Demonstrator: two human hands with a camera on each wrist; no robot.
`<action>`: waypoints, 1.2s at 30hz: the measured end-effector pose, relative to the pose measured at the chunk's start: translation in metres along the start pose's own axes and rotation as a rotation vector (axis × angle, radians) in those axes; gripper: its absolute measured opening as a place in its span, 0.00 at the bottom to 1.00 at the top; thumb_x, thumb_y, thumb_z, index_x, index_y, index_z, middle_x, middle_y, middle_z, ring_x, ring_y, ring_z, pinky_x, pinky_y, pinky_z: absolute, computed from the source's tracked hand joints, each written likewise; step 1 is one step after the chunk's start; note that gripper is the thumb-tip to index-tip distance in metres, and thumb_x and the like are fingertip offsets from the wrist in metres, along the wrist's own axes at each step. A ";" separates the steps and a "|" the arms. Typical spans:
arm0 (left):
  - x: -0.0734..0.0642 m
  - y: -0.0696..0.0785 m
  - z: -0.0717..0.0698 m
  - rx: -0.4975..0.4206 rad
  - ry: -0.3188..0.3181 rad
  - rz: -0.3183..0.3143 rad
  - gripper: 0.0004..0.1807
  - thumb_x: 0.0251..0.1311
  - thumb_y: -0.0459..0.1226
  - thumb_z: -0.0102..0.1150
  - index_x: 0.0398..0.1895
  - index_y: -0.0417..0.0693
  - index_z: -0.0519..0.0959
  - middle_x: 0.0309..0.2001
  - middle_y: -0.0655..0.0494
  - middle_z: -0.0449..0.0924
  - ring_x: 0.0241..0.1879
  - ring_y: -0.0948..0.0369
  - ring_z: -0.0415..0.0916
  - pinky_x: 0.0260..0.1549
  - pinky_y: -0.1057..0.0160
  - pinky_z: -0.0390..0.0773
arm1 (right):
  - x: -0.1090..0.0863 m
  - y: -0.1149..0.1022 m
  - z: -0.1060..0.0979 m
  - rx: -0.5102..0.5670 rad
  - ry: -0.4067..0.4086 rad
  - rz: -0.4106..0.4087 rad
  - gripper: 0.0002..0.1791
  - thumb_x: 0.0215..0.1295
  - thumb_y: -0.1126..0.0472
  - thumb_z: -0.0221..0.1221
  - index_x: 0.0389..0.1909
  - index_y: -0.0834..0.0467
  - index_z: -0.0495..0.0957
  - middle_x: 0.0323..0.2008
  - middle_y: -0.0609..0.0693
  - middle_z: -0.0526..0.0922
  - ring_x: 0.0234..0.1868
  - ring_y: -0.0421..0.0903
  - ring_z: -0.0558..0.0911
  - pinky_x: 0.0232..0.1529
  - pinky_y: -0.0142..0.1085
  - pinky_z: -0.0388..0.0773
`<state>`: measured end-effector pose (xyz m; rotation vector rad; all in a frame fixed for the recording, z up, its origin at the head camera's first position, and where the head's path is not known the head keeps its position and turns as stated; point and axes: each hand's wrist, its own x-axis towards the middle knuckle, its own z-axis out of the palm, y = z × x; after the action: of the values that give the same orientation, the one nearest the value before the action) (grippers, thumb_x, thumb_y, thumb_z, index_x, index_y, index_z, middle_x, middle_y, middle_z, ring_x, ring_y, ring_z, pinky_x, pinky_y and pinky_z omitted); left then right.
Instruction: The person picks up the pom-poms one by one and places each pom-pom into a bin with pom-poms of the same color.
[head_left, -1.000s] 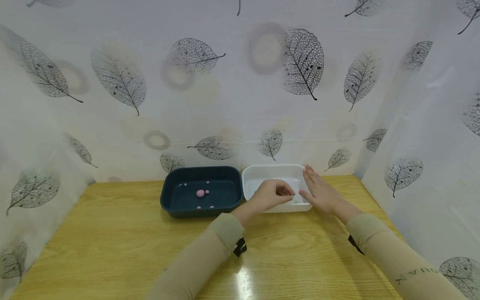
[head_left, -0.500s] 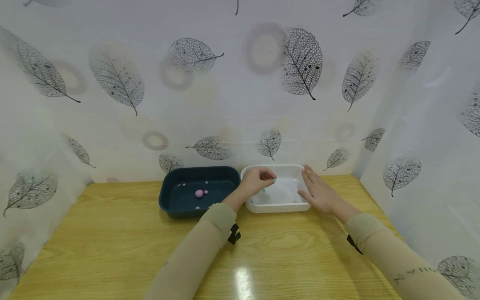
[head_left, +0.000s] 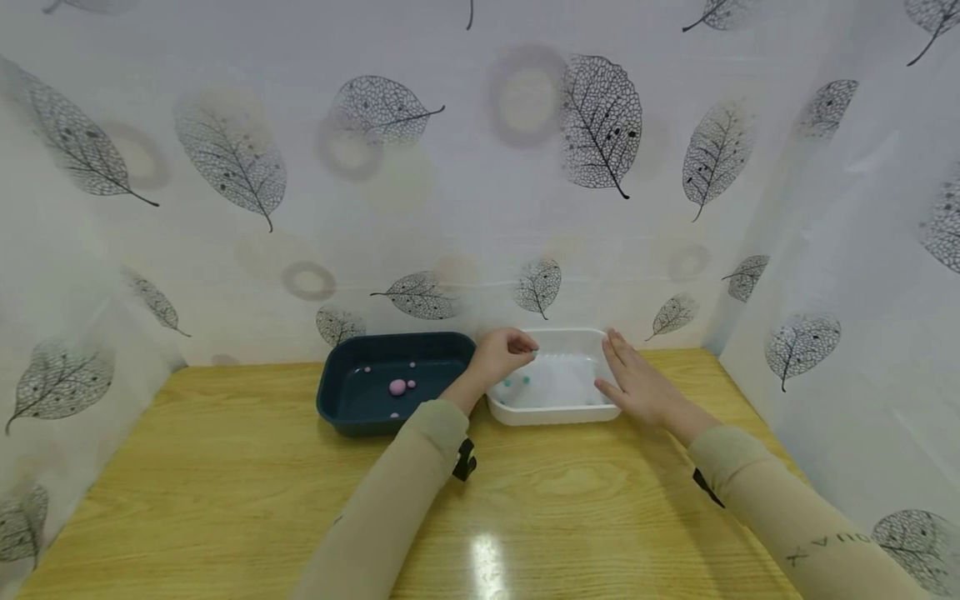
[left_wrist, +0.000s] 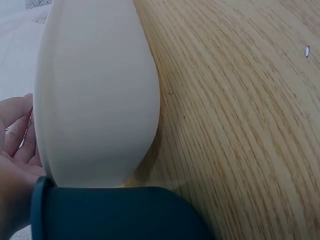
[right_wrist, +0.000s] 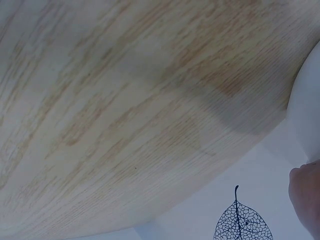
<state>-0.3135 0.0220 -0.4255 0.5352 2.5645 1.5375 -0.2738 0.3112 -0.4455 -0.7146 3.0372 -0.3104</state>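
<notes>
My left hand [head_left: 499, 358] is over the left end of the white tray [head_left: 557, 414], its thumb and fingertips pinching a small green ball [head_left: 535, 352] that shows only partly. Below it, two more small green balls [head_left: 527, 380] lie on the tray floor. The left wrist view catches part of the left hand [left_wrist: 20, 135] behind the tray's white wall [left_wrist: 100, 95]. My right hand [head_left: 641, 387] rests with straight fingers along the tray's right rim. Only an edge of the right hand [right_wrist: 306, 200] enters the right wrist view.
A dark teal tray [head_left: 352, 427] stands against the white one's left side. It holds a larger pink ball [head_left: 397, 387] and several tiny pink ones. Both trays sit on a wooden table [head_left: 225, 492], close to a leaf-printed curtain [head_left: 465, 208] that surrounds it.
The left hand has moved left and back across the white tray, keeping the green ball in its fingertips. It has uncovered the green balls on the floor. The right hand stays put.
</notes>
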 end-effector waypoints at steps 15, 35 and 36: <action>0.001 -0.001 -0.011 0.026 0.046 -0.022 0.08 0.71 0.32 0.66 0.49 0.40 0.88 0.50 0.43 0.90 0.52 0.48 0.86 0.54 0.56 0.87 | -0.002 0.001 -0.002 0.001 -0.005 0.007 0.46 0.84 0.45 0.45 0.81 0.77 0.42 0.85 0.72 0.37 0.85 0.71 0.42 0.85 0.63 0.45; -0.043 0.009 -0.078 0.085 -0.005 0.054 0.10 0.74 0.38 0.65 0.52 0.45 0.87 0.53 0.47 0.88 0.55 0.50 0.84 0.57 0.51 0.85 | 0.000 -0.012 -0.020 0.051 -0.016 0.012 0.49 0.83 0.43 0.50 0.82 0.76 0.43 0.84 0.72 0.38 0.85 0.71 0.42 0.84 0.65 0.43; -0.047 0.009 -0.083 0.087 -0.002 0.053 0.10 0.74 0.37 0.65 0.53 0.45 0.87 0.53 0.46 0.88 0.55 0.50 0.84 0.57 0.51 0.85 | 0.000 -0.014 -0.022 0.046 -0.009 0.007 0.49 0.83 0.43 0.50 0.82 0.76 0.42 0.85 0.72 0.38 0.85 0.71 0.42 0.84 0.65 0.43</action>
<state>-0.2896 -0.0599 -0.3812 0.6186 2.6460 1.4454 -0.2689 0.3030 -0.4217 -0.7000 3.0133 -0.3747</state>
